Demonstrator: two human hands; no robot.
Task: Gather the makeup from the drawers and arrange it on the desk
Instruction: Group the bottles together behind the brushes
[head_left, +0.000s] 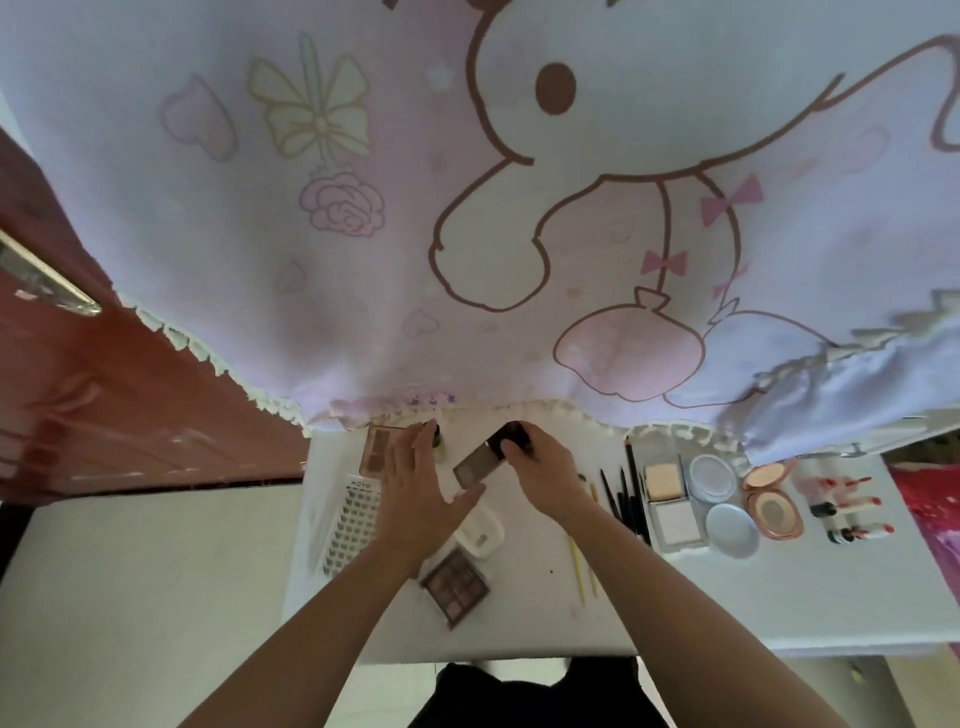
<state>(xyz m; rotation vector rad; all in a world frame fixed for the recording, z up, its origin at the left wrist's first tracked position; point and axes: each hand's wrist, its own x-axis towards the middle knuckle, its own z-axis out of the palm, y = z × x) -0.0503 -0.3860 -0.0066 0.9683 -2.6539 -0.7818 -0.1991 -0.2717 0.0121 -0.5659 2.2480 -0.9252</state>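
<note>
Well, my right hand (540, 478) has its fingers curled round a dark compact (511, 435) at the back of the white desk (675, 597), just under the fringe of the pink cartoon cloth (467, 208). The compact's grey flap (471, 469) juts toward my left hand (415, 499), which is flat with fingers straight and holds nothing. Its thumb lies right by the flap's corner; whether it touches, I cannot tell.

There is bare desk in front of my right forearm, running to the near edge. The left edge is tight: a lash tray (353, 525) lies along it, beside a brown palette (376, 449). Under my left wrist a white case (480, 532) and an eyeshadow palette (455, 582) sit close together. To the right stand rows of dark pencils (626, 493), square powders (670, 499), a rose-gold compact (771, 499) and lipsticks (852, 512).

My left fingers half hide a small bottle (439, 441). The cloth covers the desk's back edge, and what the dark compact contains is too blurred to read.
</note>
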